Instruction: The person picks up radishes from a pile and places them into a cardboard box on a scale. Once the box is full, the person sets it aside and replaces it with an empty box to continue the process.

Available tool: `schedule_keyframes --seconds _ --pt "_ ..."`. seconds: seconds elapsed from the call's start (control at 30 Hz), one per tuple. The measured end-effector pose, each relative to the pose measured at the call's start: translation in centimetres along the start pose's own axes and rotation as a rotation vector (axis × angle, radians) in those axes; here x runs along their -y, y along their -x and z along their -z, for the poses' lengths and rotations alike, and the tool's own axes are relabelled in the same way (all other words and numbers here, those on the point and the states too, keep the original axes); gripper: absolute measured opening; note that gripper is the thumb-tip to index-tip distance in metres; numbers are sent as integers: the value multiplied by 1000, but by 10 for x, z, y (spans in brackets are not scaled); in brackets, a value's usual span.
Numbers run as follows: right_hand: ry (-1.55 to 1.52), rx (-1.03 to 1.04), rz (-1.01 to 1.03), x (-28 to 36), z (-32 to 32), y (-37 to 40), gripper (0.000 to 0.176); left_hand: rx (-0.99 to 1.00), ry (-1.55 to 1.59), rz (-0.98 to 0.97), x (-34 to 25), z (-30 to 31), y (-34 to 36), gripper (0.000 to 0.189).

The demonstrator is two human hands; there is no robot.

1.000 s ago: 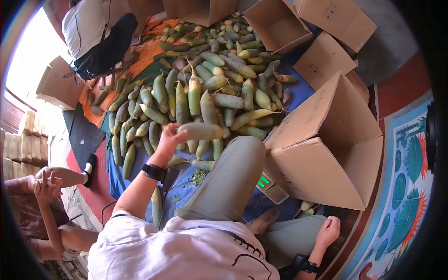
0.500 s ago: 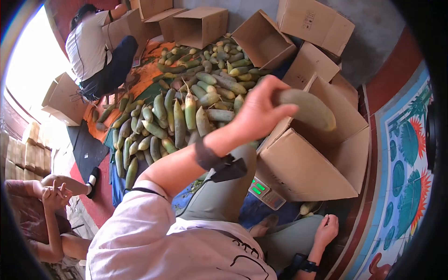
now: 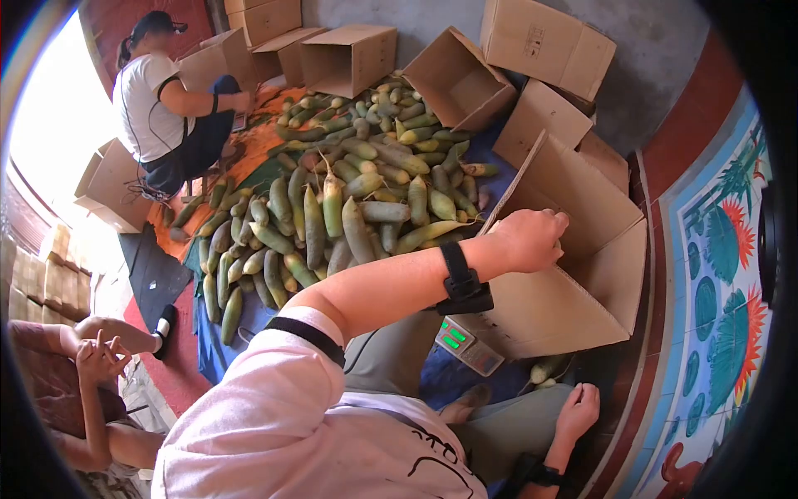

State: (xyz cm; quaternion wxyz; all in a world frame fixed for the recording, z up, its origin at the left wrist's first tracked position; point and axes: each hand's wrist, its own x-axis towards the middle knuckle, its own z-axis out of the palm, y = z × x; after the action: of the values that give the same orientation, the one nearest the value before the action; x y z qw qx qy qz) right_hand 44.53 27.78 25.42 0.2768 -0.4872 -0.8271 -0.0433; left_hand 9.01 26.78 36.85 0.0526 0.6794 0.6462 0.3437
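My left hand [image 3: 532, 239] is at the near rim of an open cardboard box [image 3: 544, 295], its fingers curled closed. Whatever is in its grip is hidden by the hand and the box wall. The box stands on a digital scale [image 3: 470, 348] with a lit green display. On my knee rests my right hand [image 3: 579, 409], loosely curved with nothing visible in it. Close to that knee, a green radish [image 3: 547, 368] lies on the floor. A large heap of green radishes [image 3: 332, 204] spreads in front of me.
Open cardboard boxes [image 3: 349, 62] line the back wall, and another [image 3: 536, 112] stands behind the scale's box. At the back left a person [image 3: 158, 108] sits by more boxes. A second person [image 3: 75, 374] sits at the left edge. A painted tile wall [image 3: 719, 333] borders the right.
My left hand has moved right and down to the box's near rim. The green radish it held is out of sight. My right hand stays put. The person at the back has straightened up.
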Motion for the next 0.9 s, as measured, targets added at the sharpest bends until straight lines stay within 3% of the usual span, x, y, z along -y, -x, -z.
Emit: schedule_keyframes --seconds 0.17,0.27,0.33,0.37,0.43,0.57,0.63,0.67,0.8,0.9 --pt "6 0 9 2 -1 -2 9 129 -95 27 0 -1 1 18" --pt "2 -10 10 5 -1 -2 8 -24 -37 -44 4 -1 10 20" --pt "-5 -25 27 7 0 -2 7 -81 -114 -312 8 1 15 25" --pt "-1 -8 20 9 2 -3 7 -84 -112 -305 10 1 18 25" --pt "5 12 19 8 2 -4 7 -233 -72 -546 14 4 25 30" --pt "27 25 -1 6 1 -3 9 -289 -188 -517 27 22 46 42" --pt "40 38 -5 7 1 -3 9 -366 -261 -259 42 29 54 60" --pt "38 29 5 7 0 -4 9 -355 -224 -222 50 27 56 76" --pt "44 48 20 12 0 -8 9 -136 65 -128 65 20 55 76" --pt "50 65 7 9 -4 -8 9 -28 41 -146 66 16 47 68"
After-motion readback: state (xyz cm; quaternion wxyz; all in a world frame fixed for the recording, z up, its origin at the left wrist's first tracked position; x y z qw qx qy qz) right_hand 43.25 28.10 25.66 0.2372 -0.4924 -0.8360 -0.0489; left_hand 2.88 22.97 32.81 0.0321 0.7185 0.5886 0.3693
